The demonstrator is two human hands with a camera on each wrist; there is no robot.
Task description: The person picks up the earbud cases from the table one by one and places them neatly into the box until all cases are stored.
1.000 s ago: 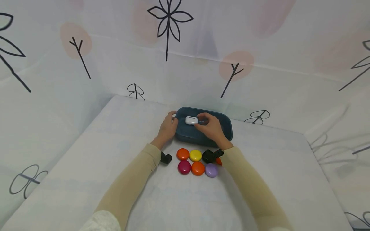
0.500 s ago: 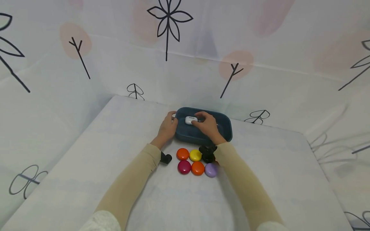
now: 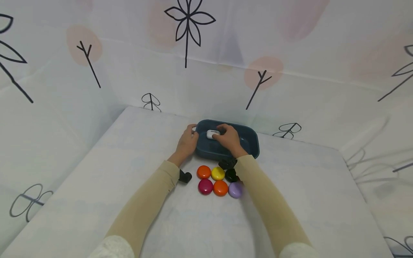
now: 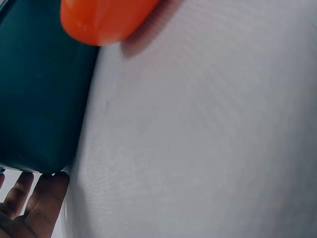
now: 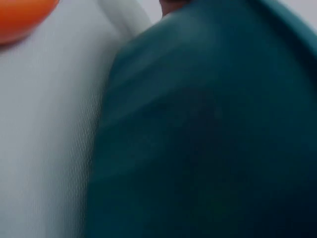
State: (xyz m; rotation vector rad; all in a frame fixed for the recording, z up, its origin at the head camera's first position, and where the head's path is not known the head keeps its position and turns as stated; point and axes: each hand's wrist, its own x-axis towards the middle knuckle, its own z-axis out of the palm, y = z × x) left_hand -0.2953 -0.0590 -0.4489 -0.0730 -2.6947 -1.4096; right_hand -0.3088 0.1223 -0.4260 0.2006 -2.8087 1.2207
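Note:
A white earbud case (image 3: 210, 133) lies toward the left in a dark teal tray (image 3: 253, 141). My right hand (image 3: 229, 139) is over the tray from the right. Its thumb lies across the front of the case's right end and its index finger arches behind, so they pinch it. My left hand (image 3: 187, 143) is at the tray's left end. Its extended fingers (image 4: 47, 203) touch the outside of the end wall in the left wrist view. Of my right hand, little shows in the right wrist view, where the tray wall (image 5: 208, 124) fills most of the frame.
In front of the tray lie several glossy round pieces: orange (image 3: 204, 172), yellow (image 3: 218, 173), dark green (image 3: 231, 175), crimson (image 3: 205, 186), another orange (image 3: 221, 188) and lilac (image 3: 235, 190). A patterned cloth wall (image 3: 206, 89) rises behind the white table (image 3: 155, 132).
My right hand has shifted left along the earbud case, and its thumb now overlaps the case more. The case, the tray and my left hand have hardly moved.

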